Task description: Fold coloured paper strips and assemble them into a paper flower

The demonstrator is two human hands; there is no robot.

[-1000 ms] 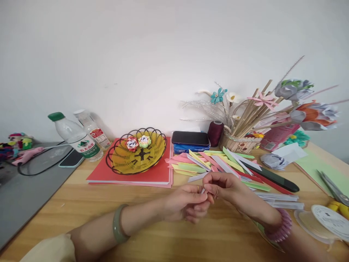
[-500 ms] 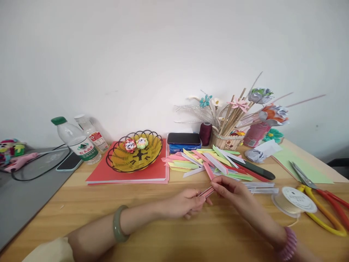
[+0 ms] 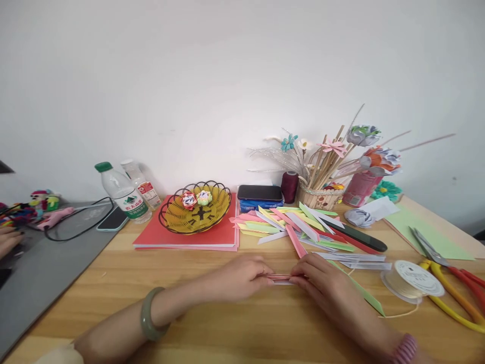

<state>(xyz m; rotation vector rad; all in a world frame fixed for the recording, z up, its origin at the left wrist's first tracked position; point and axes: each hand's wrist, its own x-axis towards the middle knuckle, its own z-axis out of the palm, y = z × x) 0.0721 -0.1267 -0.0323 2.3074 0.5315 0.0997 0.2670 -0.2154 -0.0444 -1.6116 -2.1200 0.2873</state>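
My left hand (image 3: 242,277) pinches the left end of a thin stack of folded paper strips (image 3: 280,277), pink with a white one along the lower edge. The right end is pinched in my right hand (image 3: 320,280), so the stack lies level between both hands, low over the table. Just beyond my fingers spreads a loose pile of folded strips (image 3: 275,222) in pink, green, yellow and white. White strips (image 3: 356,259) lie beyond my right wrist. A long green strip (image 3: 369,297) runs out from behind my right forearm.
A woven basket (image 3: 168,222) with two paper balls stands on red paper (image 3: 149,240). Bottles (image 3: 131,205) and a phone (image 3: 112,220) are left. A cord spool (image 3: 415,280), scissors (image 3: 435,258) and a utility knife (image 3: 359,237) lie right. Another person's hand (image 3: 8,241) shows at the left edge.
The strip stack has turned from slanted to level, and my right hand has moved lower beside it. The green strip by my right forearm now shows. The view has shifted slightly left.
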